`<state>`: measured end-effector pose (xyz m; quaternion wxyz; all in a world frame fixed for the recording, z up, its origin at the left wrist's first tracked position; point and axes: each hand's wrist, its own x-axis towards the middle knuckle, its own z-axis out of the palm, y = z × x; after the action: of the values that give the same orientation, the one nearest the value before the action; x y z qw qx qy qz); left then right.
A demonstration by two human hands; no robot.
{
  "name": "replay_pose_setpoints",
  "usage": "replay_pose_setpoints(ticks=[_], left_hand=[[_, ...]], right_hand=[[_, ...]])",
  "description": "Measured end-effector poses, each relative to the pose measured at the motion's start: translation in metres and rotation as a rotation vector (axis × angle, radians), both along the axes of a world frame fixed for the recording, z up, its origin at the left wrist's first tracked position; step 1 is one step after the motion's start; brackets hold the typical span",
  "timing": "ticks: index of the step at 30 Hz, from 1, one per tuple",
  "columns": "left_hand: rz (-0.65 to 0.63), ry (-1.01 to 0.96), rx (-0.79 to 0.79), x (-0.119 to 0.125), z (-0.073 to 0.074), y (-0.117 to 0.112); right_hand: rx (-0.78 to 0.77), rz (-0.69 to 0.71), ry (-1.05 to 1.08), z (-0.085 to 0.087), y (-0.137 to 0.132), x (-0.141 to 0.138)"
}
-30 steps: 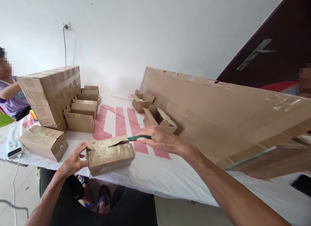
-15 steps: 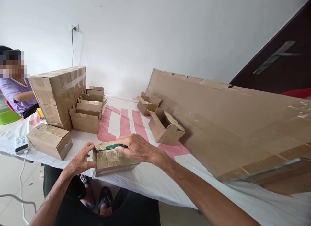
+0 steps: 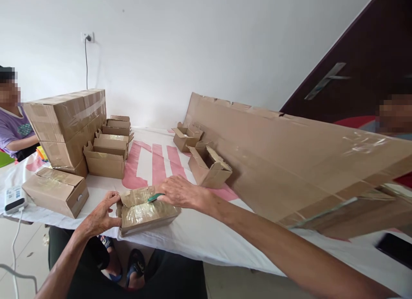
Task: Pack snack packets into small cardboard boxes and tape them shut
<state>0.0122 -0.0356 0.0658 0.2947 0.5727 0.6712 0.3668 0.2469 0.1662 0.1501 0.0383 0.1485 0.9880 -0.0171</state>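
Observation:
A small taped cardboard box [image 3: 148, 214] lies at the table's near edge, its shiny clear tape slit along the top. My left hand [image 3: 103, 213] grips the box's left end between thumb and fingers. In my right hand [image 3: 175, 191] is a green-handled utility knife [image 3: 155, 197], held over the top seam near the middle of the box. The knife's blade cannot be made out here. Left of my left hand sits another closed, taped cardboard box [image 3: 56, 191].
Stacked cartons [image 3: 69, 123] stand at the left beside several opened small boxes [image 3: 105, 161]. Two more opened boxes, one being the nearer box [image 3: 209, 168], lean by a large cardboard sheet [image 3: 273, 161]. A white power strip [image 3: 14, 199] and black phone [image 3: 399, 249] lie on the table. People sit on either side.
My right hand has drawn the utility knife rightward along the seam from the left end, and the slit has opened. The view has turned right, bringing a second person and the phone in.

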Motion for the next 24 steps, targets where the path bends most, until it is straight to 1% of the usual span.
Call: replay_pose_setpoints(ticks=[2, 4, 6, 7, 8, 9, 10, 12, 15, 16, 17, 18, 19, 20, 22, 24], left_hand=[[0.007, 0.013, 0.005, -0.003, -0.001, 0.0], [0.025, 0.018, 0.029, -0.006, -0.003, 0.001], [0.029, 0.017, 0.056, -0.008, -0.004, 0.004], [0.022, 0.017, 0.065, -0.009, -0.004, 0.006], [0.009, 0.018, 0.07, -0.009, -0.004, 0.008], [-0.003, 0.019, 0.072, -0.009, -0.003, 0.011], [-0.015, 0.019, 0.069, -0.009, -0.003, 0.013], [-0.031, 0.01, 0.054, -0.01, -0.004, 0.017], [-0.045, -0.013, 0.02, -0.01, -0.006, 0.02], [-0.05, -0.02, 0.009, -0.011, -0.006, 0.019], [-0.053, -0.027, 0.002, -0.011, -0.007, 0.019], [-0.053, -0.032, -0.002, -0.011, -0.007, 0.018], [-0.054, -0.035, -0.001, -0.011, -0.006, 0.018], [-0.055, -0.034, 0.002, -0.012, -0.006, 0.018], [-0.064, -0.022, 0.011, -0.013, -0.005, 0.018], [-0.073, -0.001, 0.015, -0.014, -0.004, 0.02]], right_hand=[[0.002, -0.043, -0.009, 0.006, 0.015, 0.021], [-0.056, -0.055, 0.046, 0.015, 0.031, 0.046], [-0.144, -0.089, 0.186, 0.016, 0.046, 0.07], [-0.183, -0.123, 0.283, 0.011, 0.052, 0.08], [-0.216, -0.164, 0.378, 0.001, 0.057, 0.088], [-0.246, -0.211, 0.464, -0.014, 0.06, 0.095], [-0.271, -0.281, 0.539, -0.034, 0.061, 0.099], [-0.273, -0.427, 0.637, -0.083, 0.058, 0.103], [-0.221, -0.626, 0.626, -0.159, 0.04, 0.101], [-0.217, -0.65, 0.599, -0.18, 0.032, 0.1], [-0.213, -0.67, 0.564, -0.197, 0.024, 0.097], [-0.203, -0.693, 0.527, -0.21, 0.016, 0.095], [-0.195, -0.706, 0.491, -0.219, 0.01, 0.092], [-0.183, -0.717, 0.457, -0.224, 0.005, 0.09], [-0.168, -0.728, 0.4, -0.227, 0.0, 0.084], [-0.175, -0.73, 0.413, -0.222, 0.003, 0.079]])
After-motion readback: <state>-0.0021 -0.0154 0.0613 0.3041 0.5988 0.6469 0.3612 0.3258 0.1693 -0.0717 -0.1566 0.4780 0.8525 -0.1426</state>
